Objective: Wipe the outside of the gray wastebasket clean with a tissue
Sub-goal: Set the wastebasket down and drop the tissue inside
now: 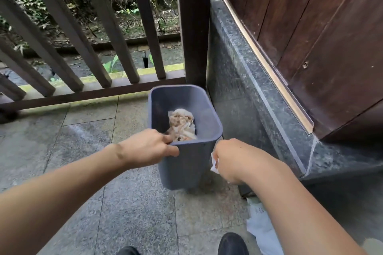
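The gray wastebasket (182,165) stands on the stone floor near the corner of a railing and a dark stone ledge. Crumpled, brown-stained paper (182,124) lies inside it. My left hand (149,147) grips the near left part of the rim, fingers curled over the edge. My right hand (230,159) is closed around a white tissue (214,164), held against the basket's right outer wall just below the rim. Most of the tissue is hidden by the hand.
A dark wooden railing (93,89) runs behind the basket, with a thick post (194,27) at its end. A dark stone ledge (259,93) and wooden wall (321,37) stand to the right. A white packet (261,225) lies on the floor by my dark shoes (232,244).
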A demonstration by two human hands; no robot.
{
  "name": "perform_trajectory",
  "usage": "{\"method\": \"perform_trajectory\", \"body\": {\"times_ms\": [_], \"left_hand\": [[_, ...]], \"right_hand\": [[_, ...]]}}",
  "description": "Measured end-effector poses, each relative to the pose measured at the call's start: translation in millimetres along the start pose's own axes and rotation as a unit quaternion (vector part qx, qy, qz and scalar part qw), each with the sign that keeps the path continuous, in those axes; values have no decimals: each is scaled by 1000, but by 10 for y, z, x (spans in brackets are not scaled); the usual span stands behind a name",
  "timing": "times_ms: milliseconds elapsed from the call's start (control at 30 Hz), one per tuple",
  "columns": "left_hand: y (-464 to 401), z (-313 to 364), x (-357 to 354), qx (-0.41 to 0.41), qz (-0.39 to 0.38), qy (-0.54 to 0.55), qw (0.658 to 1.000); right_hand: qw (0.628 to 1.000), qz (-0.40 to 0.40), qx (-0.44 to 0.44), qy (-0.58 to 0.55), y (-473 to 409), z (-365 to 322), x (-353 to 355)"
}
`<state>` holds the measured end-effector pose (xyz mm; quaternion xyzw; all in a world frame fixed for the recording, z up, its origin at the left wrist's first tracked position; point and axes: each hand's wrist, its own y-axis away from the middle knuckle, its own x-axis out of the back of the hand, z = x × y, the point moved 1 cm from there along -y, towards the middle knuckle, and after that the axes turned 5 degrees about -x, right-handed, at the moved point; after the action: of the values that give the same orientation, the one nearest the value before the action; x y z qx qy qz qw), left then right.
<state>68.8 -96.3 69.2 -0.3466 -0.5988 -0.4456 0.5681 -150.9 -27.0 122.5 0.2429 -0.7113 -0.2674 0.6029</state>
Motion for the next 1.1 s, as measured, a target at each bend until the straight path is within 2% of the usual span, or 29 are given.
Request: {"method": "perform_trajectory", "body": {"times_ms": [133,300,433,567,633,700,800,867,967,1000,1033,1100], "left_hand": [[-153,-272,-248,46,26,-28,998],[-220,-173,-645,85,21,15,996],[-121,-114,-793,106,24,39,993],[-59,-78,-852,130,57,66,988],[-21,-69,-919,202,72,152,965],[33,-28,-968,283,57,248,925],[50,77,-950,343,60,292,890],[23,127,-899,373,105,337,858],[67,174,-839,429,214,408,777],[120,181,-835,448,246,400,761],[187,185,-838,463,265,367,762],[289,166,-922,474,242,288,796]], "right_hand": [[999,-12,28,-22,-37,-122,35],[999,-18,38,-33,-103,-162,20],[997,11,46,-52,-115,-167,-8],[995,14,60,-83,-42,-169,9],[994,19,69,-89,-25,-168,30],[993,23,68,-88,-21,-177,40],[993,26,78,-79,-5,-227,41],[993,25,87,-75,20,-249,56],[993,17,89,-70,49,-251,80],[994,13,88,-69,55,-245,82],[994,9,87,-68,56,-245,80],[994,3,84,-71,57,-235,72]]}}
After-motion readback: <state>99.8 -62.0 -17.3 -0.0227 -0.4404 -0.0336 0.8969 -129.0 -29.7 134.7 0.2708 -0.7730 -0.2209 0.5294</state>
